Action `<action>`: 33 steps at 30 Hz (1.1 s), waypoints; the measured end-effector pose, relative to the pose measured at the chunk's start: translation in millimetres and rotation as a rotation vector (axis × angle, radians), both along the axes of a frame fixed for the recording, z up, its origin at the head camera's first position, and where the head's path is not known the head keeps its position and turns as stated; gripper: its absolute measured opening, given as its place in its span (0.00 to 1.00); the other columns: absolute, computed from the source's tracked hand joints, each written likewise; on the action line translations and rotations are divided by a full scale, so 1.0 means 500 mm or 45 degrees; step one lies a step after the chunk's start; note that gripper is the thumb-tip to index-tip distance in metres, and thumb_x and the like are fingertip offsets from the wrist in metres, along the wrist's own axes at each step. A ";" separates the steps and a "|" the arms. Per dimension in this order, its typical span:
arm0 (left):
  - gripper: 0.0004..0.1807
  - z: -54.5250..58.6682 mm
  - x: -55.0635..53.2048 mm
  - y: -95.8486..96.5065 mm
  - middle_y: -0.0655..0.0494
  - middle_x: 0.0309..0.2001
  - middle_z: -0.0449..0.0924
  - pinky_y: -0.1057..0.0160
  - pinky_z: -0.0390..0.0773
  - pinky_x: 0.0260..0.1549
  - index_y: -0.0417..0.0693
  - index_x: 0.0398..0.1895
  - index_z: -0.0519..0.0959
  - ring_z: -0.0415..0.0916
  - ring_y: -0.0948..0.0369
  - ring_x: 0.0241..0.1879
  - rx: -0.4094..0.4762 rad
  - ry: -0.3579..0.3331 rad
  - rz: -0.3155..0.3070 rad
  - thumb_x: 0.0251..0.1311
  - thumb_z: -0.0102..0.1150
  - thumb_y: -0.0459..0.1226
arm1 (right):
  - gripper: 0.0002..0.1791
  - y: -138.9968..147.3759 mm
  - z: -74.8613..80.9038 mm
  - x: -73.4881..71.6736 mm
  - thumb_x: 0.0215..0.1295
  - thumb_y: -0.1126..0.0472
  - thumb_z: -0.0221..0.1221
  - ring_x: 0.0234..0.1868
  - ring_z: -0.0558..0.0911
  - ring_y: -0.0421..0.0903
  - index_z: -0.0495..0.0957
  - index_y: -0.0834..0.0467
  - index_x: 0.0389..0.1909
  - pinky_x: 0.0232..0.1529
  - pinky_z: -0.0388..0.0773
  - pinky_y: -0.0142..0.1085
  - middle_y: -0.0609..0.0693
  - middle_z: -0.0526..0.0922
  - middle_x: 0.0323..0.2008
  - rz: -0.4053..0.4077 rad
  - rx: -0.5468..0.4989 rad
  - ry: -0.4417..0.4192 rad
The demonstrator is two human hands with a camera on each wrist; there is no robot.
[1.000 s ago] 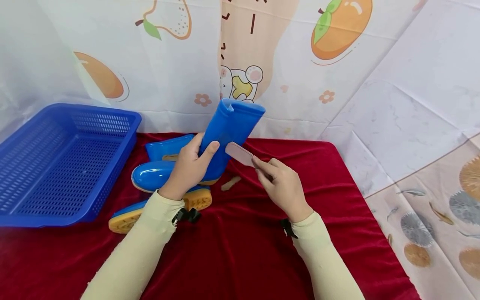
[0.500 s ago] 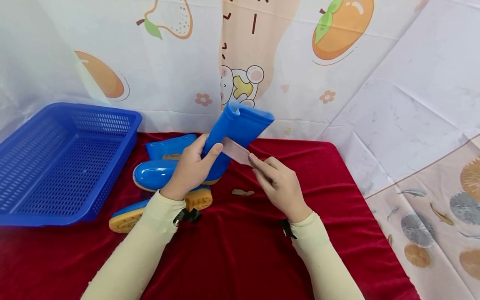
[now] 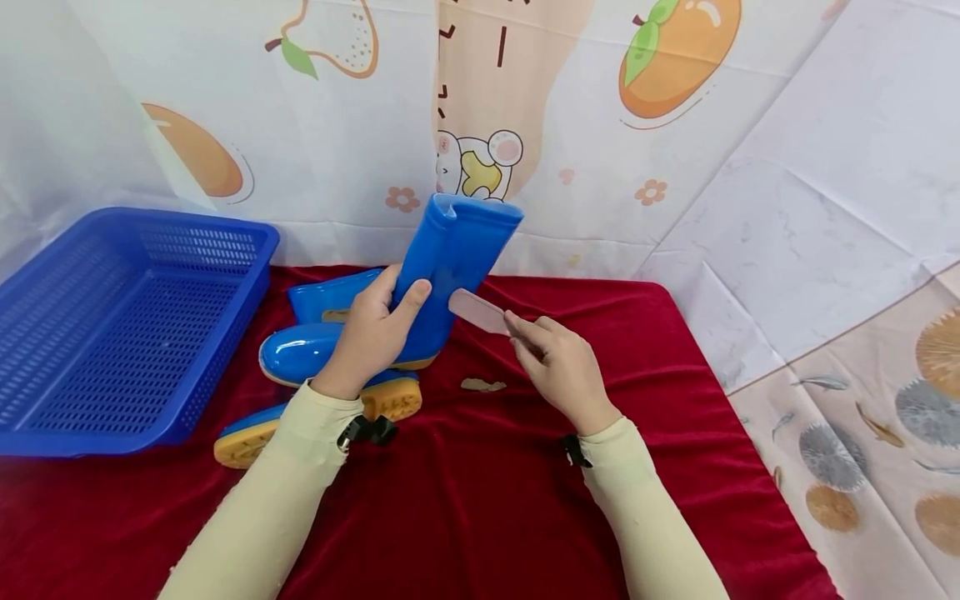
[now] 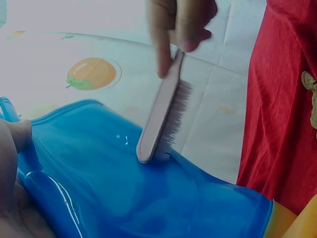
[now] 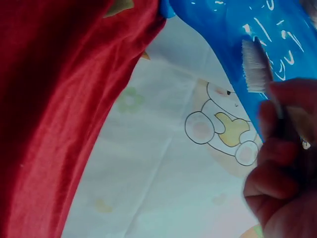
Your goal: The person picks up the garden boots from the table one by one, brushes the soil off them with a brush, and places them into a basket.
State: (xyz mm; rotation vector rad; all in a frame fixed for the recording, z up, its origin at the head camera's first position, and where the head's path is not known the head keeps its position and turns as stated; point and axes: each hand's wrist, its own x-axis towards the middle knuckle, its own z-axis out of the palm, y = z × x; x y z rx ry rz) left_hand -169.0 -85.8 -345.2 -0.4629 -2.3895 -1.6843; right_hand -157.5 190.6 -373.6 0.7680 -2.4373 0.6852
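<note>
The glossy blue rubber boot with a yellow sole (image 3: 461, 250) is held tilted over the dark red velvety cloth (image 3: 480, 500), its open top leaning up and to the right, near the patterned white curtain (image 3: 330, 183). The left hand (image 3: 375, 329) grips the shaft, fingers wrapped around it and thumb lying along the front. The right hand (image 3: 566, 371) is curled around the handle of a flat, pinkish-brown brush with pale bristles (image 3: 480, 312). The brush head overlaps the shaft; I cannot tell how firmly the bristles touch it.

A 2nd blue boot with a treaded yellow sole (image 3: 393, 402) lies on the cloth, partly hidden by the left arm. Below the brush, 1 thin, irregular tan piece (image 3: 482, 385) lies on the cloth. A blue perforated plastic basket (image 3: 82, 442) stands at the left. Dark strokes of writing (image 3: 502, 47) on the curtain are cut off and unreadable, above a cartoon animal (image 3: 480, 173).
</note>
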 end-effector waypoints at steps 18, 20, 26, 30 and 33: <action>0.26 0.005 0.005 0.005 0.46 0.61 0.80 0.36 0.77 0.59 0.45 0.66 0.72 0.78 0.48 0.60 -0.026 0.012 -0.027 0.77 0.52 0.53 | 0.20 -0.005 0.002 -0.001 0.70 0.62 0.66 0.26 0.68 0.39 0.83 0.55 0.62 0.27 0.68 0.33 0.45 0.79 0.29 0.054 -0.042 -0.110; 0.27 0.003 0.004 0.003 0.45 0.62 0.80 0.36 0.77 0.60 0.44 0.68 0.71 0.78 0.47 0.61 -0.024 0.015 -0.018 0.77 0.51 0.52 | 0.19 -0.005 0.003 0.000 0.71 0.61 0.66 0.26 0.69 0.40 0.84 0.55 0.62 0.27 0.69 0.34 0.45 0.79 0.29 0.018 -0.011 -0.166; 0.27 0.001 0.003 0.003 0.46 0.61 0.80 0.36 0.77 0.59 0.45 0.66 0.73 0.79 0.47 0.60 -0.021 0.017 -0.013 0.76 0.52 0.54 | 0.12 -0.010 0.014 0.008 0.69 0.61 0.66 0.29 0.74 0.39 0.85 0.58 0.51 0.31 0.75 0.36 0.46 0.83 0.34 0.031 -0.065 -0.106; 0.25 0.004 0.006 0.008 0.48 0.59 0.81 0.36 0.77 0.59 0.47 0.64 0.74 0.79 0.49 0.58 -0.012 0.006 -0.043 0.76 0.53 0.54 | 0.11 -0.013 0.022 0.014 0.68 0.63 0.67 0.31 0.75 0.40 0.83 0.60 0.49 0.33 0.76 0.36 0.48 0.83 0.35 0.104 -0.143 -0.019; 0.23 0.005 0.008 0.010 0.49 0.55 0.82 0.38 0.79 0.57 0.47 0.61 0.75 0.79 0.50 0.55 -0.009 -0.001 -0.058 0.76 0.53 0.53 | 0.12 -0.013 0.020 0.011 0.69 0.62 0.67 0.31 0.75 0.39 0.84 0.59 0.51 0.32 0.76 0.36 0.47 0.82 0.34 0.106 -0.137 -0.022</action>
